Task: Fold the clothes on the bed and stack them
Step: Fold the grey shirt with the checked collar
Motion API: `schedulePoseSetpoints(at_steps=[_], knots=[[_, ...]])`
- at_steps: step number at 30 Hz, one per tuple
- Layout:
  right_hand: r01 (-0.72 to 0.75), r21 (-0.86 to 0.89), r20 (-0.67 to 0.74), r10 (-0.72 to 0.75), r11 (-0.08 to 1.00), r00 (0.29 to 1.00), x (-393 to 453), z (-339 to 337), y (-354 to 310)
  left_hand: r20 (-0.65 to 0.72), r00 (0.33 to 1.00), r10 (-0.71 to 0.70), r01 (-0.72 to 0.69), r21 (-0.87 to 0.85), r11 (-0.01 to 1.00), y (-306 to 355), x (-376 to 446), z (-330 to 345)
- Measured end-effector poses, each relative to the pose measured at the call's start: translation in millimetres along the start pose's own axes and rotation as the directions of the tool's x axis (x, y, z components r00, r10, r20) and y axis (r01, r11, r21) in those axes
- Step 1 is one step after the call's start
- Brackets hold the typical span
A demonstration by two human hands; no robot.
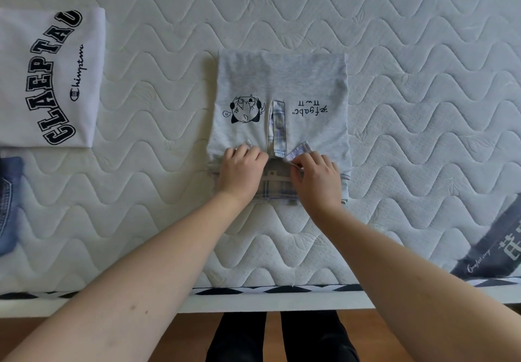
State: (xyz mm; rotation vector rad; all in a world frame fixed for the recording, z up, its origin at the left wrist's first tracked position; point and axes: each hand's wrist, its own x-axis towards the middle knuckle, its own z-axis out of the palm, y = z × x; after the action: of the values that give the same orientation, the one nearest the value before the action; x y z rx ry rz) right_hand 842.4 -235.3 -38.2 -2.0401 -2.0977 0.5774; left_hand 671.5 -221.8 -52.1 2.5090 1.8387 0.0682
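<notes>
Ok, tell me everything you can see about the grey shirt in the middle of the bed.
The grey shirt lies folded into a rough rectangle on the quilted mattress, its collar end toward the person. It looks like soft heathered jersey, with a pale plaid collar and placket. A black cartoon print sits on one side of the placket and black lettering on the other, both upside down from here. A small size tag shows inside the neck. The left hand and right hand each pinch a collar point. Nothing else touches it.

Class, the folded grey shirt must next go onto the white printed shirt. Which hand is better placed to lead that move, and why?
The left hand, probably. The white shirt lies on the mattress to the left of the grey shirt, nearer that hand; the right hand pinches the plaid collar farther away.
</notes>
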Motion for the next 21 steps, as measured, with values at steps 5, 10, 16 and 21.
schedulePoseSetpoints(at_steps=[5, 10, 16, 21], knots=[[-0.005, -0.009, 0.006, 0.005, 1.0, 1.0, 3, 5, -5, -0.031, 0.999, 0.034, -0.034, 0.001, 0.999, 3, -6, 2], [0.077, -0.129, 0.178, -0.054, 0.989, 0.983, 9, 16, -6, -0.043, 0.999, 0.022, -0.027, -0.115, 0.993, -1, -9, 7], [0.032, 0.084, 0.02, -0.034, 0.996, 0.999, -5, 11, 3, 0.042, 0.945, -0.324, 0.315, -0.376, 0.871, -25, -24, 5], [-0.083, 0.141, 0.017, 0.081, 0.987, 0.997, -5, 9, 5, 0.333, 0.721, -0.608, 0.651, -0.629, 0.426, -46, -39, 8]])
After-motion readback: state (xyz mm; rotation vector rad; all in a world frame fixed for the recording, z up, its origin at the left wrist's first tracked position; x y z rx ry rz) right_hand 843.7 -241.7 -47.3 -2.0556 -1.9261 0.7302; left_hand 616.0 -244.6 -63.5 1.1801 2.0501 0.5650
